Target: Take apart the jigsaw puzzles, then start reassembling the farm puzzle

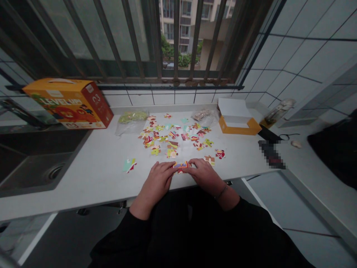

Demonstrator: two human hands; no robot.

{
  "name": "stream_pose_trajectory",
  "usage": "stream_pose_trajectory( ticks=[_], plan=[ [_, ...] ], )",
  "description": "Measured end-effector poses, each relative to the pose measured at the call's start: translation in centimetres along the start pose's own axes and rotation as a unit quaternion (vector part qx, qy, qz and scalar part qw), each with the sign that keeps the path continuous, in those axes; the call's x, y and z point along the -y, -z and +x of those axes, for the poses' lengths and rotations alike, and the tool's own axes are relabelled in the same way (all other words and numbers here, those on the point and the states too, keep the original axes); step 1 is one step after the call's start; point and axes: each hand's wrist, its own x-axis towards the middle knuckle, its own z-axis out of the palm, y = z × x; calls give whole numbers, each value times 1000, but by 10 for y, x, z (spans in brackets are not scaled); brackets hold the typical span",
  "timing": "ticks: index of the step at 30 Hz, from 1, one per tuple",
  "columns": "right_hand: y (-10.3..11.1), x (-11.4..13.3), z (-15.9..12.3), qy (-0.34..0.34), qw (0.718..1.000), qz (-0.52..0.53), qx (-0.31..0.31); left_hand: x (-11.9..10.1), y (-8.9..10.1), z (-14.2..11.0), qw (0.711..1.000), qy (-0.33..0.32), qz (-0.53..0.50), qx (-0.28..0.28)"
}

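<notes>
Near the counter's front edge, my left hand (161,175) and my right hand (204,174) grip colourful jigsaw puzzle pieces (181,166) from either side. These pieces show red, yellow and purple; whether they are joined or only touching I cannot tell. Just beyond my hands spreads a loose heap of jigsaw pieces (173,143), mostly green, red and cream. Close to my right hand lie a brown-and-cream piece (209,160) and a red piece (220,153). Off to the left sits a green, white and red piece group (129,165).
An orange "LEVEL UP!" box (68,104) stands back left beside the sink (41,167). Two clear bags (132,121) (205,116) lie along the back. An open yellow-and-white box (239,124), a glass bottle (279,111) and a blurred dark object (272,154) are on the right.
</notes>
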Motion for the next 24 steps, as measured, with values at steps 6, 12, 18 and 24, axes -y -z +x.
stream_pose_trajectory(
  ticks=[6, 12, 18, 24],
  plan=[
    [5, 6, 1, 2, 1000, 5, -6, -9, -1, 2, 999, -27, 8, 19],
    [41, -56, -11, -207, 972, -59, -93, -13, 7, -3, 999, -48, 7, 20],
    [62, -122, -30, -227, 972, -60, -19, -15, 8, -7, 998, -62, -1, 10],
    [64, -137, -25, -164, 985, -51, 23, -15, 7, -8, 998, -60, 5, 11]
  ],
)
